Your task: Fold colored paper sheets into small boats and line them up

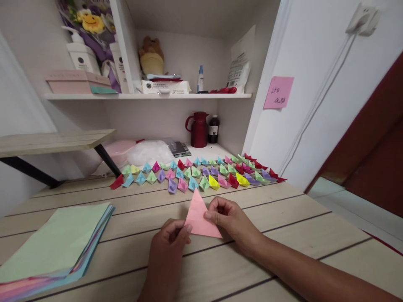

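A pink sheet of folded paper (199, 216), triangular with its point facing away from me, is held between both hands just above the wooden table. My left hand (171, 239) pinches its lower left edge between thumb and fingers. On the right side, my right hand (228, 216) grips the paper with the thumb on top and the fingers curled behind. Beyond the tip stand rows of small folded paper boats (192, 183) in red, green, blue, purple, pink and yellow.
A stack of coloured paper (56, 239), light green on top, lies at the left of the table (292, 235). A small raised shelf (56, 141) stands behind it. Further back are a dark red jug (199, 130), a dark bottle (213, 129) and a plastic bag (149, 153).
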Demonstrator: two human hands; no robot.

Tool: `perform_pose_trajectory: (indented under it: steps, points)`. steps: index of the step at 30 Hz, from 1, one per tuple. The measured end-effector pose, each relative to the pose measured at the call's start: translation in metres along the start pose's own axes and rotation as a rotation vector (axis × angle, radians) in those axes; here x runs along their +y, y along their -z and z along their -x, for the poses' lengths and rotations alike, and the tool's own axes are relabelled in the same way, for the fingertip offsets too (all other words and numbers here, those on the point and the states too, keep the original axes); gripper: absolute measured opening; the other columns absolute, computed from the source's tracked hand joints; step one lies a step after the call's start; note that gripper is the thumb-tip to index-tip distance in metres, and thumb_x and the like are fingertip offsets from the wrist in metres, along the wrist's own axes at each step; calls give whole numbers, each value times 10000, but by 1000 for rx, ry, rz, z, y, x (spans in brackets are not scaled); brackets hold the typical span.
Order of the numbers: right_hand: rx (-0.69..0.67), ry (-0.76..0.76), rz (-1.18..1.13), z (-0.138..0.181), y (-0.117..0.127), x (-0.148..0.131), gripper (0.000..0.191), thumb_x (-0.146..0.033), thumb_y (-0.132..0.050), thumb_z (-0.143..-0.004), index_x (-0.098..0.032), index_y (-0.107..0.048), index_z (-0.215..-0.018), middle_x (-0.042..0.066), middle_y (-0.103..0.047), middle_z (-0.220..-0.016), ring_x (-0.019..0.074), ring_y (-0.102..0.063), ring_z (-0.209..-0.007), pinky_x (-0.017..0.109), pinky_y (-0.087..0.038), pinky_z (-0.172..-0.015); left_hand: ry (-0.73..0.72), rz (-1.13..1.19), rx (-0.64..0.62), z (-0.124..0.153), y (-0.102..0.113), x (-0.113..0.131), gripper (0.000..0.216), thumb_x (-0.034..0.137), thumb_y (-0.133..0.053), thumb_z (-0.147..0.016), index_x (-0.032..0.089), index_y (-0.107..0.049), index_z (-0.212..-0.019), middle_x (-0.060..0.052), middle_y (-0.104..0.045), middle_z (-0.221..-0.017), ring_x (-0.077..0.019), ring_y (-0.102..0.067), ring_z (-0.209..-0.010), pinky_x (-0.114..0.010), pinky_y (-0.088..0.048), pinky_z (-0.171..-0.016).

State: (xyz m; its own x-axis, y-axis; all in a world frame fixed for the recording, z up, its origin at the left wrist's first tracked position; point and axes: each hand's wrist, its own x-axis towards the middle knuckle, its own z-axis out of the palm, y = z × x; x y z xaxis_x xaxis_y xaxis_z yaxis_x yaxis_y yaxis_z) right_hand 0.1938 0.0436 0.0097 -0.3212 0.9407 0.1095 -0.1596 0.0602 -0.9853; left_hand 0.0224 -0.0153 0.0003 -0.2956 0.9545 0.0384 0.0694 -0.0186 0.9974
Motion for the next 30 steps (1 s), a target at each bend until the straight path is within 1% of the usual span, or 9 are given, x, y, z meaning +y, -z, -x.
perform_pose_trajectory:
  steps: [2,4,6,9,11,14,19,25,30]
  points:
    - [68,81,10,-2,5,-2,323,-447,-754,-729,-189,-559,-735,-36,-484,-682,125,-429,-655,248,-326,-625,64,21,-45,-3,5,1,244,409,-736,-692,174,-684,-649,41,-506,-540,-111,-407,-524,-210,-292,-509]
    - [110,112,-15,-4,10,-5,299,-492,-677,-797,-215,-594,-873,-10,-532,-805,152,-497,-763,265,-376,-700,94,91,-123,-5,9,4,314,443,-720,-715,171,-624,-590,44,-489,-546,-111,-409,-556,-205,-319,-546]
    - [65,70,-77,-3,14,-7,350,-545,-599,-843,-232,-601,-998,22,-560,-932,176,-542,-847,289,-408,-747,119,199,-229,-6,11,8,376,468,-723,-710,173,-565,-540,42,-476,-549,-117,-423,-585,-210,-360,-587]
    - [-98,10,-175,1,13,-9,416,-582,-527,-877,-213,-615,-1048,61,-575,-993,184,-575,-853,312,-431,-762,197,309,-295,-5,11,16,341,466,-753,-681,171,-607,-590,19,-537,-590,-135,-477,-620,-231,-412,-631]
    - [-181,10,-204,5,9,-12,413,-568,-540,-878,-206,-622,-1060,67,-583,-992,179,-585,-845,315,-436,-768,234,326,-308,-4,10,20,322,462,-764,-668,159,-657,-653,-13,-603,-650,-160,-537,-673,-254,-444,-671]
    - [-240,24,-217,11,3,-16,376,-517,-595,-866,-217,-616,-1092,61,-588,-1008,171,-585,-861,309,-436,-780,244,335,-326,-4,9,23,317,451,-762,-678,145,-683,-678,-36,-634,-688,-183,-577,-728,-277,-465,-715]
    - [-224,43,-187,16,0,-23,363,-497,-617,-857,-241,-606,-1113,55,-574,-1098,181,-560,-951,301,-432,-795,290,323,-387,-5,8,22,300,419,-769,-689,128,-696,-695,-39,-634,-678,-168,-569,-694,-285,-466,-704]
    - [-242,71,-171,18,0,-29,398,-463,-668,-824,-230,-595,-1138,32,-607,-960,171,-555,-887,328,-425,-844,319,340,-484,-3,5,25,253,368,-721,-766,116,-712,-787,-70,-676,-786,-156,-566,-744,-278,-475,-747]
    - [-274,69,-191,18,2,-28,453,-378,-742,-765,-242,-586,-1168,39,-596,-1042,174,-559,-938,345,-428,-897,285,307,-521,-2,6,26,229,342,-676,-816,124,-713,-755,-63,-686,-792,-153,-577,-773,-258,-478,-787]
